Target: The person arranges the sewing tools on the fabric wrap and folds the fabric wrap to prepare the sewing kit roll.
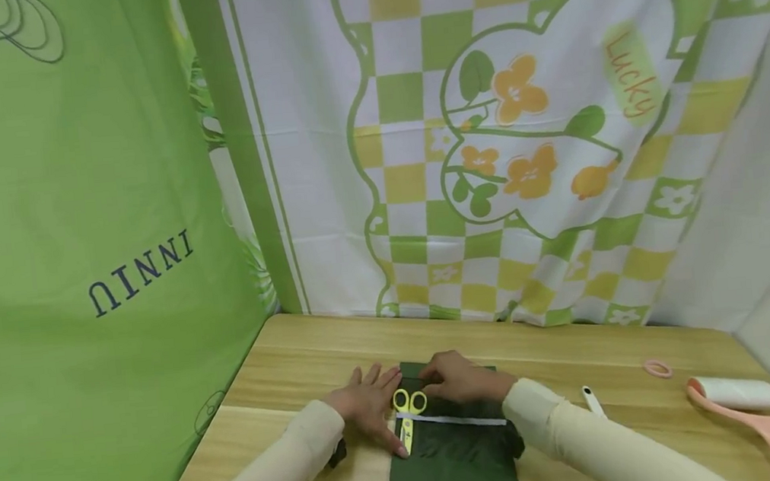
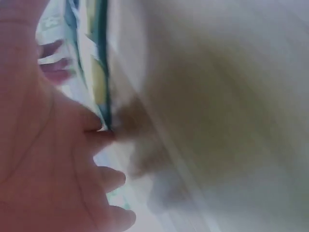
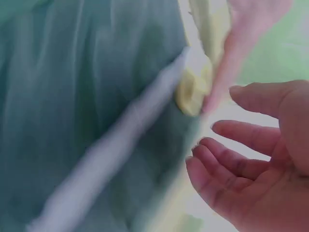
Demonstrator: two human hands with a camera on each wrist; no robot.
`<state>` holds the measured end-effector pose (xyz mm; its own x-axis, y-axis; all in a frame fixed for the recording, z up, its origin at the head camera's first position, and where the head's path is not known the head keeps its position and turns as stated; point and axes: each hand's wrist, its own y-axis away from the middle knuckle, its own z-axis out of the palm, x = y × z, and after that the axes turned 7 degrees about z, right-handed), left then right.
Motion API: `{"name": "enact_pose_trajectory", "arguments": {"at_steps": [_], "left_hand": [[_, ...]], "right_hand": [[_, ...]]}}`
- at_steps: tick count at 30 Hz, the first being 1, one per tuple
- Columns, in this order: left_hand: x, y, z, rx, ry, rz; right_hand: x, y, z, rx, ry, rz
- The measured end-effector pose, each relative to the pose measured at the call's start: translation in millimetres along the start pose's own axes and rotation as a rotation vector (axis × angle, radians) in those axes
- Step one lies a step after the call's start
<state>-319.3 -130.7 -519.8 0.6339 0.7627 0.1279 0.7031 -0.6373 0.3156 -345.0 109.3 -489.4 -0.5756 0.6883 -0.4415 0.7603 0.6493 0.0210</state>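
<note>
A dark green folded cloth [image 1: 454,479] lies on the wooden table in the head view, with a thin white strip [image 1: 456,419] across it. Yellow-handled scissors [image 1: 407,431] rest along its left side, handles toward the back. My left hand [image 1: 370,404] is spread at the cloth's left edge, its thumb by the scissor blades. Over the upper part of the cloth hovers my right hand [image 1: 464,377]. In the right wrist view, the right hand's fingers [image 3: 231,159] are loosely bent with nothing between them. The left wrist view is blurred; the left fingers [image 2: 113,179] look straight there.
At the right stands a pink lint roller [image 1: 738,393], with a pink ring [image 1: 657,369] behind it. A small white tool [image 1: 592,402] lies beside the right forearm. Something black [image 1: 338,453] sits by the left wrist. Hanging fabric [image 1: 313,201] borders the table's back and left.
</note>
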Motion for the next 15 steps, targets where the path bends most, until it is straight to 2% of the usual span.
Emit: {"name": "enact_pose_trajectory", "arguments": {"at_steps": [3, 4, 6, 8, 11, 14, 15], "left_hand": [[4.7, -3.1, -4.7, 0.035, 0.021, 0.002], [5.3, -3.8, -5.7, 0.05, 0.03, 0.009], [4.6, -4.9, -6.5, 0.07, 0.037, 0.042], [2.8, -6.3, -6.2, 0.082, 0.067, 0.102], [-0.9, -10.1, -4.0, 0.076, 0.129, 0.214], [-2.0, -13.7, -2.9, 0.04, 0.217, 0.285], [-1.9, -14.9, -2.7, 0.028, 0.231, 0.299]], "right_hand": [[12, 34, -44, 0.059, 0.063, 0.026], [18, 46, -60, 0.077, 0.071, 0.058], [33, 72, -89, 0.102, 0.08, 0.104], [51, 99, -110, 0.109, 0.094, 0.171], [73, 140, -126, 0.072, 0.068, 0.307], [92, 175, -124, 0.022, 0.027, 0.4], [98, 185, -120, 0.018, 0.023, 0.408]]}}
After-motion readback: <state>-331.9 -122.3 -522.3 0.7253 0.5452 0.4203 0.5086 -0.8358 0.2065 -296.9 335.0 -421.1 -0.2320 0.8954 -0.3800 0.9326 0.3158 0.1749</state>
